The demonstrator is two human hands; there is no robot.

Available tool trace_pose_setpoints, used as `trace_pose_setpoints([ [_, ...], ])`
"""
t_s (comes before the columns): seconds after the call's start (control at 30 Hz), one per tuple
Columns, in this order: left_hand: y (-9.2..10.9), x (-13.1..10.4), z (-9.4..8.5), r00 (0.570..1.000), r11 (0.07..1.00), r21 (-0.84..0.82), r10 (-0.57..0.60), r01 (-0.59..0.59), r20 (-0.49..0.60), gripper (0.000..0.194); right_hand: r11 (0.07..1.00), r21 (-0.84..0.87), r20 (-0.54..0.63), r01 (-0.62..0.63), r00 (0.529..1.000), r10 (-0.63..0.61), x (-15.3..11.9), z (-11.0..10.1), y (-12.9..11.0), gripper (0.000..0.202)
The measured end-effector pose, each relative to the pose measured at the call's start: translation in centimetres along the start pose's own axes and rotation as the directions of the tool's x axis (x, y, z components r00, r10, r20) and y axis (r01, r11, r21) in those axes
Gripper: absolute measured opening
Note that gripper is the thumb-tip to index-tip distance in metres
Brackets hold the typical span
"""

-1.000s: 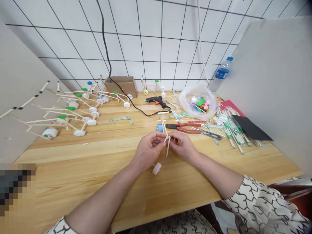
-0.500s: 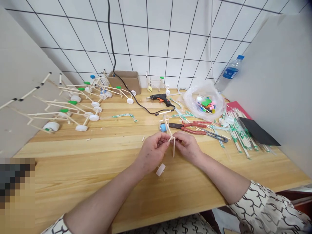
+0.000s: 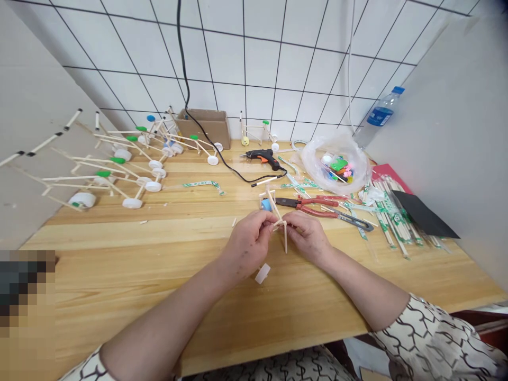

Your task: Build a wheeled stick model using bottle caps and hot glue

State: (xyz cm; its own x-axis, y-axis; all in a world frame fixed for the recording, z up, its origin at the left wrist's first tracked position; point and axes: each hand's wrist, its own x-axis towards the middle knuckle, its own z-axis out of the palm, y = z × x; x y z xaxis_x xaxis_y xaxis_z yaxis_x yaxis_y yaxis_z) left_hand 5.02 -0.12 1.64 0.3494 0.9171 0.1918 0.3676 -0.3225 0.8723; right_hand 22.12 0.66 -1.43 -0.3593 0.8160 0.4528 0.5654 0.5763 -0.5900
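Note:
A small frame of pale wooden sticks is between my two hands over the table's middle. My left hand pinches it from the left side, fingers closed on a stick. From the right, my right hand closes its fingertips on the frame near the joint where the sticks meet. A blue cap sits at the frame's far end. Below my left hand is a white wheel, its link to the frame hidden by the hand.
Stick models with white wheels crowd the left. A black glue gun, red-handled pliers, a plastic bag of coloured caps, wrapped sticks and a bottle lie beyond and right. A cardboard box stands behind.
The view has shifted slightly. Both hands keep their grip on the stick frame, with my left hand's fingers turned a little.

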Motion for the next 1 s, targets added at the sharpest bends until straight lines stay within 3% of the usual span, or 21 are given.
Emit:
trace_pose_setpoints([
  [0.2, -0.3, 0.1, 0.0, 0.981, 0.959, 0.217, 0.191, -0.183, -0.017, 0.018, 0.999, -0.030, -0.022, 0.039, 0.999, -0.040, 0.0, 0.1, 0.1, 0.014],
  [0.47, -0.6, 0.2, -0.3, 0.967, 0.933, 0.283, 0.249, -0.224, -0.054, 0.019, 1.000, -0.010, -0.030, 0.021, 0.999, -0.021, 0.1, 0.1, 0.1, 0.013],
  [0.53, -0.3, 0.3, -0.5, 0.975, 0.963, 0.206, 0.199, -0.176, -0.097, 0.017, 1.000, 0.009, -0.027, -0.001, 1.000, 0.001, 0.0, 0.1, 0.2, 0.013],
  [0.63, 0.2, 0.4, -0.8, 0.992, 0.999, -0.048, -0.001, -0.005, -0.126, 0.014, 0.999, 0.026, -0.034, -0.031, 0.999, 0.032, -0.1, 0.2, 0.3, 0.013],
  [0.73, 0.6, 0.5, -0.8, 0.969, 0.916, -0.349, -0.237, 0.197, -0.075, 0.014, 0.998, 0.016, -0.053, -0.053, 0.997, 0.054, -0.1, 0.3, 0.4, 0.012],
  [0.8, 0.7, 0.5, -0.8, 0.942, 0.825, -0.498, -0.333, 0.266, -0.048, 0.016, 0.998, 0.012, -0.055, -0.062, 0.996, 0.063, -0.1, 0.4, 0.4, 0.012],
  [0.9, 0.9, 0.5, -0.7, 0.927, 0.740, -0.614, -0.374, 0.274, -0.037, 0.019, 0.998, 0.011, -0.054, -0.060, 0.997, 0.061, -0.1, 0.4, 0.2, 0.012],
  [1.0, 1.2, 0.4, -0.7, 0.936, 0.737, -0.626, -0.351, 0.254, -0.034, 0.017, 0.998, -0.009, -0.048, -0.060, 0.997, 0.060, -0.1, 0.2, -0.1, 0.013],
])
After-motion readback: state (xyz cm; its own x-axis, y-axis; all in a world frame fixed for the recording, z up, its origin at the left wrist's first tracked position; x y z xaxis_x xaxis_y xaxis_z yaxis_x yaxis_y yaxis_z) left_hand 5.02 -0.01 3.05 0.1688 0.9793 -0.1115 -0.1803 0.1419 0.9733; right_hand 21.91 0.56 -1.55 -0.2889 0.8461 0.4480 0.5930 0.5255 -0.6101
